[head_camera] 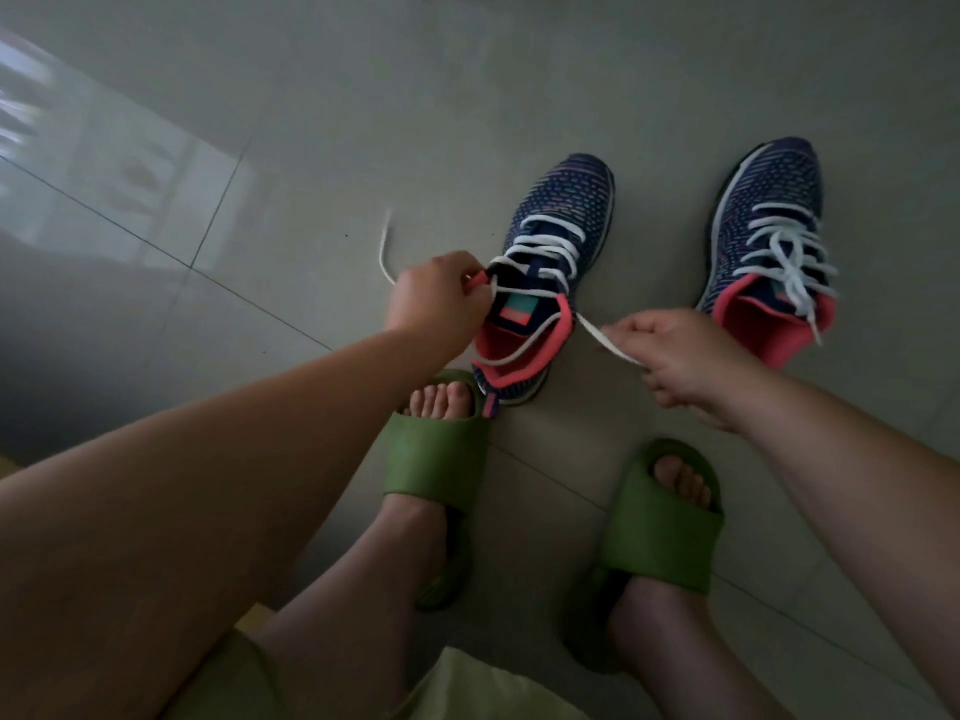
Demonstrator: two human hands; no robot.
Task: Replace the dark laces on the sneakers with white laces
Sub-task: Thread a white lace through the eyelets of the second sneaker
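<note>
Two dark blue knit sneakers with pink collars stand on the floor. The left sneaker [556,241] carries a loosely threaded white lace [545,246]. My left hand [441,298] grips one end of that lace at the shoe's left collar, and the lace's free tail [383,252] arcs up to the left. My right hand [680,356] pinches the other end [602,337], pulled taut to the right of the shoe. The right sneaker [769,241] has its white lace [789,257] tied in a loose bow.
My feet in green slides [436,459] [660,527] stand just in front of the sneakers on grey floor tiles [363,122]. A bright window reflection lies on the floor at the far left. No dark laces are in view.
</note>
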